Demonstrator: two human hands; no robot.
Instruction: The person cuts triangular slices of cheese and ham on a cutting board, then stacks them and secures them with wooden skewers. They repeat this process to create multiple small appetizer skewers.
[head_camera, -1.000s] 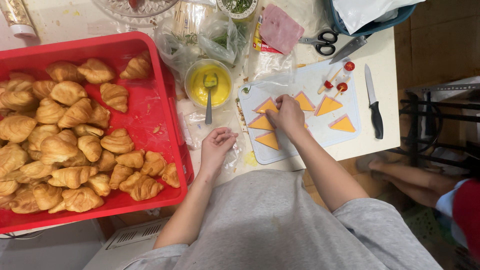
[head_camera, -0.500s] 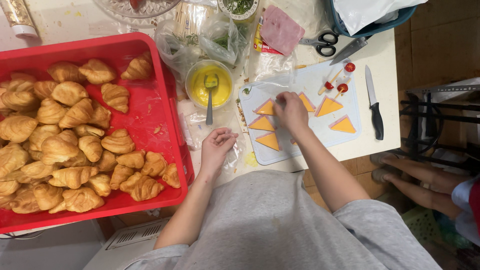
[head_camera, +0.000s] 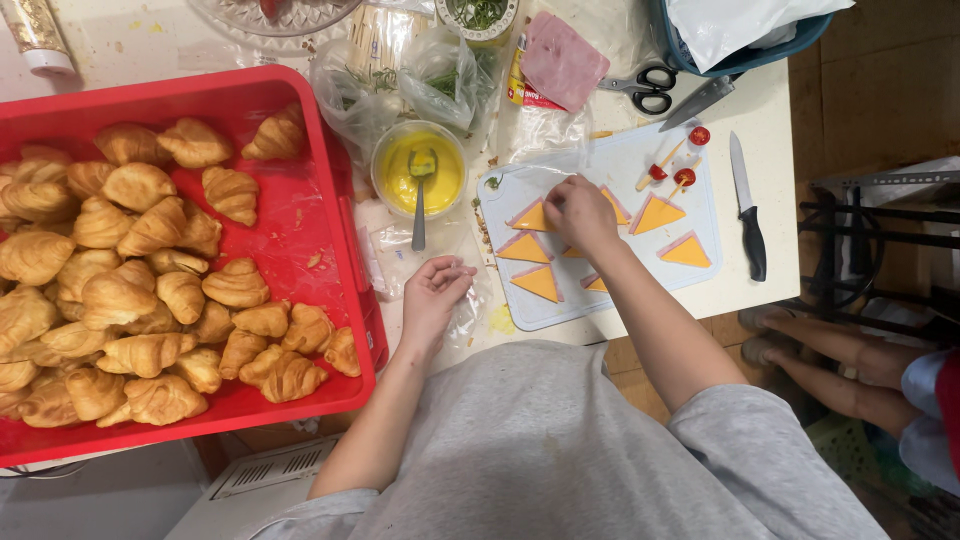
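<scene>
Since 0.5 s ago: right hand (head_camera: 582, 212) shifted slightly on the white cutting board (head_camera: 610, 170), fingers pinched on a cheese-and-ham triangle (head_camera: 530, 217) at board centre. Left hand (head_camera: 437, 292) loosely curled, empty, on table beside the red croissant tray (head_camera: 330, 110). Triangle: light, soft, floppy, likely greasy; lift by edges w/ fingertips.

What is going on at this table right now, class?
A person in a grey top stands over a table. Their right hand rests on the cheese triangles spread over a white cutting board. Their left hand lies loosely curled on clear plastic wrap beside the board, holding nothing. A red tray full of croissants sits to the left, next to a cup of yellow sauce with a spoon in it. A black-handled knife lies right of the board.
</scene>
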